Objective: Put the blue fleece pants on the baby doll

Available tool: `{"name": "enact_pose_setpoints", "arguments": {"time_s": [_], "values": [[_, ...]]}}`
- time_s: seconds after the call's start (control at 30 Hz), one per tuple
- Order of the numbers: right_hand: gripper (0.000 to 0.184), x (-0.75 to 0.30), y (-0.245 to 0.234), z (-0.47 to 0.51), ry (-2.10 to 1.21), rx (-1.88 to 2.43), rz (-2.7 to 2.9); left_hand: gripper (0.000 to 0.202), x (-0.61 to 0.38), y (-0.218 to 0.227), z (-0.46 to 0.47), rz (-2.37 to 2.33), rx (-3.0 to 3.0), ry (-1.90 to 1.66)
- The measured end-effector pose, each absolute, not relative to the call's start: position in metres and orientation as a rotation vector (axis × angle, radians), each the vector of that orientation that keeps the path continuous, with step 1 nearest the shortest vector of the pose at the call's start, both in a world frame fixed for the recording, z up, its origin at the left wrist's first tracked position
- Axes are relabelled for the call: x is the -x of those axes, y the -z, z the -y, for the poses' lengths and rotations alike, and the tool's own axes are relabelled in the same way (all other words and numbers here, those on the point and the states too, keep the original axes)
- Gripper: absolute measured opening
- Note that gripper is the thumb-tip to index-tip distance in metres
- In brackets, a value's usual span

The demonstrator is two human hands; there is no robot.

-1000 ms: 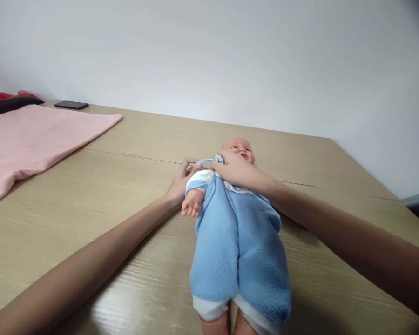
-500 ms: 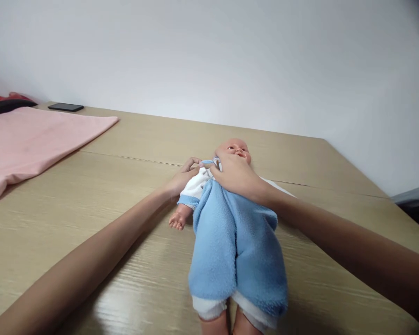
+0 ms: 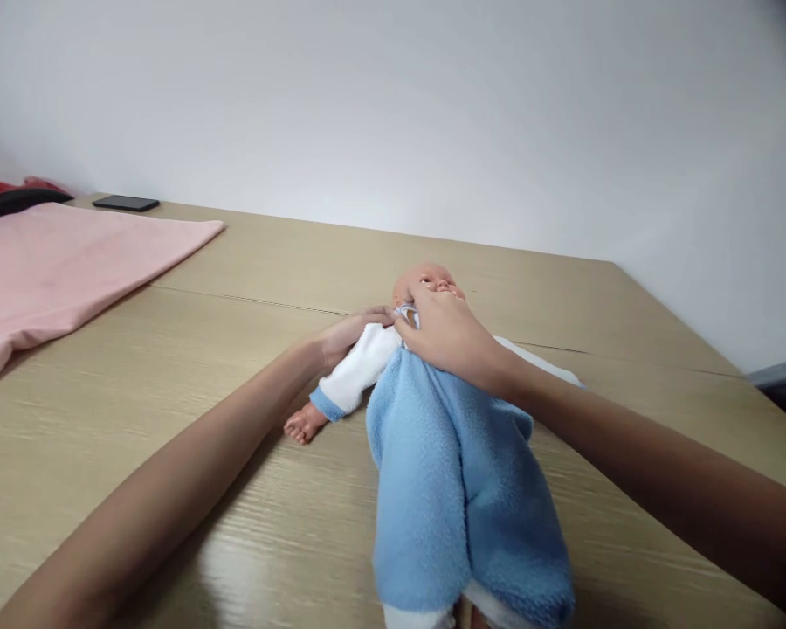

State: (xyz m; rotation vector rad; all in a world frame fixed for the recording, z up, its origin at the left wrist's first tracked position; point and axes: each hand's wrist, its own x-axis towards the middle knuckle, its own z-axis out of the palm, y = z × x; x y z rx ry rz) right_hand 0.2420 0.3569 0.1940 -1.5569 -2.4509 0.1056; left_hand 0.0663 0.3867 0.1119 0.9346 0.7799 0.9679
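Observation:
A baby doll [image 3: 428,281] lies on its back on the wooden table [image 3: 236,262], head away from me. It wears a white long-sleeved top and a light blue fleece romper [image 3: 451,489]. My right hand [image 3: 449,336] is closed on the garment at the doll's neck and upper chest. My left hand [image 3: 347,334] rests at the doll's shoulder, fingers curled against the white sleeve [image 3: 357,376]. The doll's arm lies stretched out to the left, its small hand [image 3: 299,426] on the table.
A pink cloth [image 3: 58,262] is spread over the table's far left. A black phone [image 3: 126,203] lies beyond it near the wall. Something red and black [image 3: 6,194] sits at the far left edge. The table's right edge runs diagonally at the right.
The doll's arm has come down and stretched out to the left, with the white sleeve now drawn along it. Both my hands stayed at the doll's neck and shoulder.

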Motion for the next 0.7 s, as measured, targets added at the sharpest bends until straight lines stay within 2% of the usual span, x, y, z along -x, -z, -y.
{"name": "enact_pose_setpoints", "arguments": {"time_s": [0.17,0.27,0.37,0.5,0.63,0.7], "values": [[0.031,-0.238,-0.200,-0.350,0.048,1.639,2.487,0.018,-0.044,-0.130,-0.375,-0.880,-1.121,-0.854],[0.028,-0.238,-0.204,-0.348,0.084,1.665,2.495,0.039,-0.026,-0.146,-0.370,-1.024,-1.275,-0.721],[0.033,-0.241,-0.205,-0.348,0.079,1.737,2.506,0.058,-0.011,-0.158,-0.367,-1.210,-1.524,-0.505],[0.037,-0.251,-0.203,-0.348,0.084,1.789,2.498,0.048,-0.001,-0.160,-0.369,-1.264,-1.710,-0.447],[0.035,-0.269,-0.206,-0.348,-0.034,1.737,2.468,0.056,0.001,-0.155,-0.372,-1.342,-1.764,-0.412],[0.046,-0.280,-0.211,-0.349,-0.197,1.696,2.469,0.062,-0.001,-0.152,-0.373,-1.416,-1.760,-0.335]]}}
